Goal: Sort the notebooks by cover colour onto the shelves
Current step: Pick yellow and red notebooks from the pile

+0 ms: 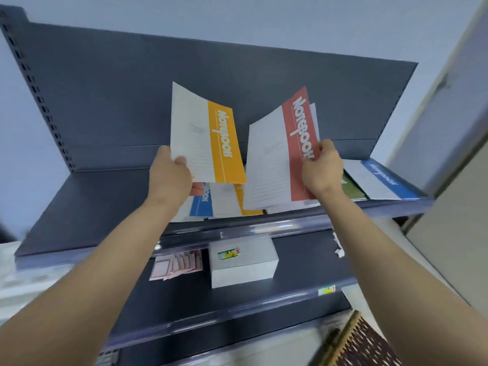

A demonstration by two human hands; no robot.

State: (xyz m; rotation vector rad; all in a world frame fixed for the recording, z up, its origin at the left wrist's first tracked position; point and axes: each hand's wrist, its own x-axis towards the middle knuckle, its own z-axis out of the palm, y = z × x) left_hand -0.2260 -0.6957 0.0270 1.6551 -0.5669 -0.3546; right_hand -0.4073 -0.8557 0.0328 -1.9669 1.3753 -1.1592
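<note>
Our arms (105,262) reach up, left hand (170,175) gripping a yellow notebook (208,138) at eleven o'clock, right hand (322,169) a red notebook (280,159) at one, held apart, probably to compare covers.

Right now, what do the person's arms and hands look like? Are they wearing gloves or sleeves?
No gloves, no sleeves in view. The left hand and right hand are bare, and so are the left forearm and right forearm down to the picture's edge. No watch, bracelet or ring shows.

Two hands (170,178) (322,170), two held notebooks (206,136) (280,154), one box (243,262).
</note>
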